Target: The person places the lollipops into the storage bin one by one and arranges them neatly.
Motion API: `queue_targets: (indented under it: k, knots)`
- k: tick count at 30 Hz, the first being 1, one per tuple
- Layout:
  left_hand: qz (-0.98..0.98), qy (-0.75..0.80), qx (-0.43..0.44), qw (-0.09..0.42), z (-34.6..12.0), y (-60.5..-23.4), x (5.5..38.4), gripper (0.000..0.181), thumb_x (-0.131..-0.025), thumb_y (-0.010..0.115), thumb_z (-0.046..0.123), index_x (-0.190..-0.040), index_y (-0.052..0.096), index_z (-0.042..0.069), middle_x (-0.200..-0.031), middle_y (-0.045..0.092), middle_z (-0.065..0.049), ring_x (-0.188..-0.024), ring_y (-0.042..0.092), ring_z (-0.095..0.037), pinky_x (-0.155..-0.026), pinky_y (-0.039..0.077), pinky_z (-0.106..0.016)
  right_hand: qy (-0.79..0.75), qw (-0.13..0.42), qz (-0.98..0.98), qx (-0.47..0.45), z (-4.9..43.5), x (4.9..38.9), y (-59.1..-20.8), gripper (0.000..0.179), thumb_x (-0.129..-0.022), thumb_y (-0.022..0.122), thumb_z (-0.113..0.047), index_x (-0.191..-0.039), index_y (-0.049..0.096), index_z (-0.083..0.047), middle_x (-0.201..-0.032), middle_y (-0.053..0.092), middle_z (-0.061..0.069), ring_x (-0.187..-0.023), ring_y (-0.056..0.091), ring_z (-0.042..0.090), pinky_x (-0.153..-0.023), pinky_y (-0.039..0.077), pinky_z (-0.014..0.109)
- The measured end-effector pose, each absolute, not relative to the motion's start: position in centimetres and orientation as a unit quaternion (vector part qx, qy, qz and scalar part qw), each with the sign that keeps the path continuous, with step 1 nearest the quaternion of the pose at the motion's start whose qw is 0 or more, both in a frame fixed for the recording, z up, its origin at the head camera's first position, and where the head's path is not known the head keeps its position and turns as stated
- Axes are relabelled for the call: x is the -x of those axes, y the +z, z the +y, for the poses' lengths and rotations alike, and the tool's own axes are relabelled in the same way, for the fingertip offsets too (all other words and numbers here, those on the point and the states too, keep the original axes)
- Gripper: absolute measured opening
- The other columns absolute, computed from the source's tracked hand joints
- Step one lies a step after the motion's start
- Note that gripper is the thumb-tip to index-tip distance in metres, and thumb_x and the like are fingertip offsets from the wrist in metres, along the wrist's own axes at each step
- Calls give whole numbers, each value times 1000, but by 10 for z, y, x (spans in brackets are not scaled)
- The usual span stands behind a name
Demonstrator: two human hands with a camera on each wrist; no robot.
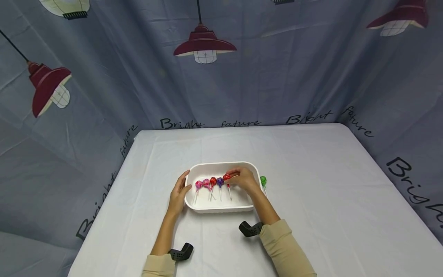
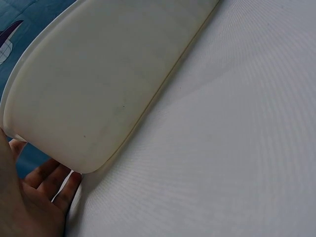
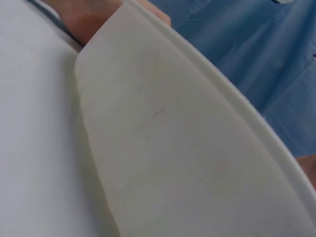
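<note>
A white plastic tray (image 1: 221,210) holds a row of wrapped lollipops in the head view. From the left they are a pink lollipop (image 1: 199,184), another pink lollipop (image 1: 206,182), a red lollipop (image 1: 213,181), a purple lollipop (image 1: 220,181) and a second red lollipop (image 1: 226,177). My left hand (image 1: 178,195) grips the tray's left end, thumb at the rim and fingers along the outer wall. Inside the tray, my right hand (image 1: 243,179) pinches the right-hand red lollipop near its head; the palm side is hidden. The right wrist view shows mostly tray wall (image 3: 163,133).
A green lollipop (image 1: 263,180) lies just outside the tray's right end, partly behind the right forearm. White cloth covers the table (image 1: 311,184). A grey curtain (image 1: 263,84) printed with lamps hangs behind and along both sides.
</note>
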State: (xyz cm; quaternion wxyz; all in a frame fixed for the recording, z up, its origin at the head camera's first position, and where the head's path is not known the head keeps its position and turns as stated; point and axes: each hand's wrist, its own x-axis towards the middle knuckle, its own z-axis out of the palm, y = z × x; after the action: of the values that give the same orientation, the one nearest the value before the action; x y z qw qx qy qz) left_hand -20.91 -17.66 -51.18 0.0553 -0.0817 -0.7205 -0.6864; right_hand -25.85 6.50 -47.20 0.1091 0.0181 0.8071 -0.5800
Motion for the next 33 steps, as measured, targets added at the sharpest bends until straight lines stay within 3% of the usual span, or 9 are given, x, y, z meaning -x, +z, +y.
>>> queue_targets:
  k: [11,33]
  knots:
    - [-730,-677,74,58,-174,-501,204,49,-93,47,0,-140,35,3,-148,25,-17,-136,19,-28,-111,18,-36,-550,122,826,-8,61,260,-476,31,-69,74,7,-99,64,3,-87,65,14,-70,60,19,-62,52,27]
    - [-729,-679,69,53,-172,-502,204,49,-93,47,1,-140,37,6,-148,27,-13,-136,20,-28,-111,20,-36,-471,92,877,14,64,262,-481,25,-68,79,-1,-90,67,-1,-78,66,4,-68,59,14,-65,49,24]
